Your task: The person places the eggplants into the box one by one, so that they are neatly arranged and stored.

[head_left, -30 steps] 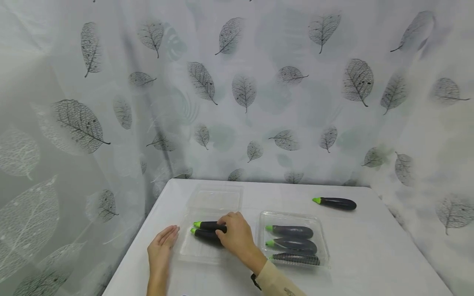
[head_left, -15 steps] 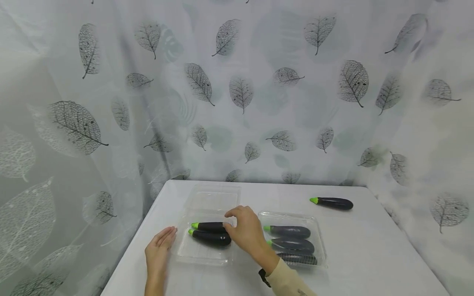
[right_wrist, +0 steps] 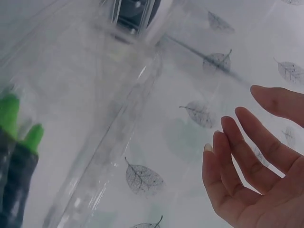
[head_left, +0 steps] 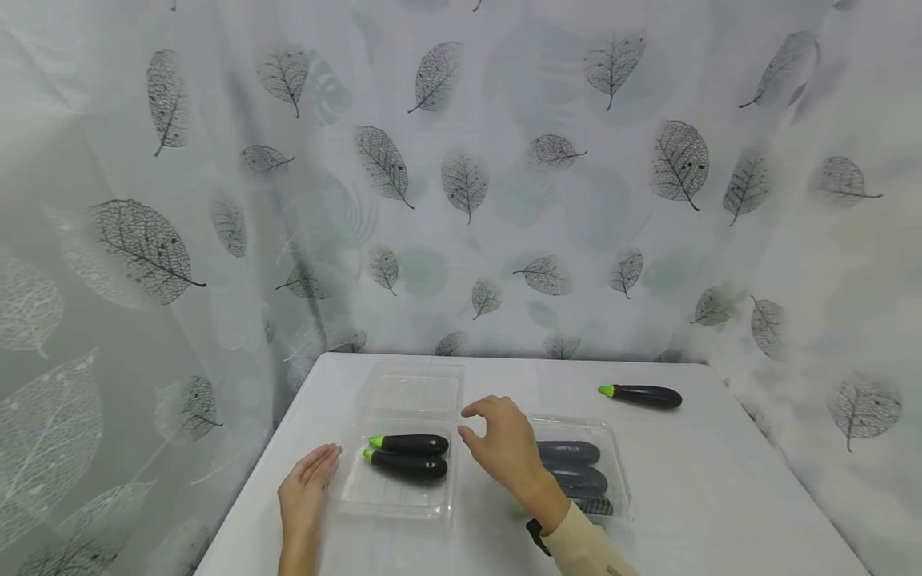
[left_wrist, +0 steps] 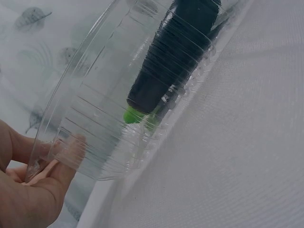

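Observation:
Two dark eggplants, one farther back (head_left: 413, 445) and one nearer (head_left: 406, 466), lie side by side in a clear plastic box (head_left: 392, 508) whose lid (head_left: 410, 388) is folded back. My left hand (head_left: 306, 488) rests against the box's left side. In the left wrist view, its fingers (left_wrist: 71, 151) touch the clear wall, and an eggplant (left_wrist: 171, 57) shows through the plastic. My right hand (head_left: 507, 448) hovers between this box and a second one, fingers curved and apart, holding nothing. The right wrist view also shows the right hand (right_wrist: 256, 166) without anything in it.
A second clear box (head_left: 621, 472) with three eggplants stands on the right, partly hidden behind my right hand and forearm. Another eggplant (head_left: 641, 396) lies loose at the table's back right. A leaf-printed curtain (head_left: 461, 200) hangs behind the white table (head_left: 720, 496).
My right hand has let go of an eggplant in the left box and moved right, away from it. The left hand stays at the box's side. The head view has shifted slightly.

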### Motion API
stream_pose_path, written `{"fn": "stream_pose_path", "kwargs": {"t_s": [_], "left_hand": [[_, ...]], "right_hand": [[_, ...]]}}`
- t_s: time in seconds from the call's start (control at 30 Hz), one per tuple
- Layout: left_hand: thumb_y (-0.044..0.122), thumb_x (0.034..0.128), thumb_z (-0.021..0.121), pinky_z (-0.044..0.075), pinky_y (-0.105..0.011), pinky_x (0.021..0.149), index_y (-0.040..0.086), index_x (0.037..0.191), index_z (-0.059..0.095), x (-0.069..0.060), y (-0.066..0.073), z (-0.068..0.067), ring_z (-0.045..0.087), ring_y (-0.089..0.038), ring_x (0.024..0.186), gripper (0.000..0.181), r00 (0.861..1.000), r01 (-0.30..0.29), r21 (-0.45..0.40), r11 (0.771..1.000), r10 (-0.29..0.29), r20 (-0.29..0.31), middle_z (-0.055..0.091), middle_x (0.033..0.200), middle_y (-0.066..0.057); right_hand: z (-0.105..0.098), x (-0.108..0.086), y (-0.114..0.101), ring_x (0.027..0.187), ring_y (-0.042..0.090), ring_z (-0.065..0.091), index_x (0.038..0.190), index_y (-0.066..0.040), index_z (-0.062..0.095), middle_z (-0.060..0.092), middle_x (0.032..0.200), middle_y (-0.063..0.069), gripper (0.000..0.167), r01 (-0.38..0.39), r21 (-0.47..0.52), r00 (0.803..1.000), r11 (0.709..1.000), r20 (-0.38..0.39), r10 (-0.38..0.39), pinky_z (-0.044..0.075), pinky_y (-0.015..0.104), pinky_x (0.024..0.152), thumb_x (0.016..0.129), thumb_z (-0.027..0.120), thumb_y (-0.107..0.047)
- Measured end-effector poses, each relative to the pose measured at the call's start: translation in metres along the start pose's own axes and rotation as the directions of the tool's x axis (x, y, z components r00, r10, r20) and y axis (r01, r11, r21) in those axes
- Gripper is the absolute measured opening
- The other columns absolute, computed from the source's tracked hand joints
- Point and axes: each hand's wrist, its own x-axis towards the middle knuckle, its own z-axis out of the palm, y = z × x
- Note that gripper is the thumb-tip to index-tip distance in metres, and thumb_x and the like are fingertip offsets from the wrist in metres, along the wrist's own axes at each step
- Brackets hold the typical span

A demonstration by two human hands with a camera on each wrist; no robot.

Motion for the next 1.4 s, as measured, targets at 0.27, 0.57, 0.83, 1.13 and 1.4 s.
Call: {"fn": "stream_pose_path", "kwargs": {"t_s": [0.27,0.57,0.83,1.13,1.4], "left_hand": [[0.001,0.1028,0.063,0.058,-0.019,0.098,-0.007,0.142,0.055,0.000,0.001,0.002,0.068,-0.016,0.121,0.041,1.000,-0.008,0.006,1.000,0.008,0.005,0.060,0.144,-0.025],[0.004,0.1037,0.063,0.058,-0.018,0.097,-0.006,0.140,0.057,-0.001,-0.002,0.003,0.071,-0.005,0.112,0.038,1.000,-0.012,0.016,1.000,0.012,-0.006,0.061,0.142,-0.024],[0.007,0.1042,0.063,0.057,-0.017,0.097,-0.004,0.141,0.057,-0.002,-0.001,0.001,0.070,-0.002,0.111,0.038,1.000,-0.013,0.033,0.999,0.013,0.003,0.061,0.143,-0.023],[0.005,0.1049,0.061,0.058,-0.017,0.097,-0.005,0.140,0.057,0.000,0.000,0.002,0.071,0.003,0.106,0.037,1.000,-0.018,0.019,1.000,0.018,0.001,0.061,0.142,-0.024],[0.004,0.1035,0.063,0.058,-0.017,0.096,-0.005,0.140,0.057,0.000,-0.001,0.003,0.071,0.003,0.105,0.037,1.000,-0.019,0.023,1.000,0.019,-0.008,0.061,0.142,-0.024]], "right_hand": [[-0.014,-0.005,0.019,0.096,0.021,0.068,0.102,-0.015,0.080,0.075,0.105,-0.001,0.020,-0.047,-0.020,0.999,0.999,-0.003,0.047,0.063,0.037,0.075,0.085,0.088,-0.019],[-0.035,-0.012,0.037,0.101,0.026,0.069,0.105,-0.013,0.080,0.075,0.109,0.001,0.020,-0.110,-0.017,0.994,0.994,0.012,0.110,0.064,0.041,0.079,0.086,0.087,-0.018],[-0.052,-0.013,0.062,0.101,0.029,0.070,0.106,-0.012,0.081,0.076,0.108,0.006,0.023,-0.145,-0.024,0.989,0.989,-0.024,0.145,0.064,0.047,0.080,0.085,0.087,-0.020],[-0.072,-0.018,0.088,0.100,0.033,0.071,0.108,-0.010,0.080,0.076,0.109,0.010,0.023,-0.172,-0.028,0.984,0.985,-0.045,0.170,0.063,0.052,0.076,0.087,0.085,-0.018],[-0.077,-0.016,0.117,0.096,0.035,0.071,0.111,-0.008,0.079,0.076,0.107,0.015,0.024,-0.210,-0.036,0.977,0.977,-0.031,0.209,0.062,0.051,0.071,0.090,0.083,-0.019]]}}
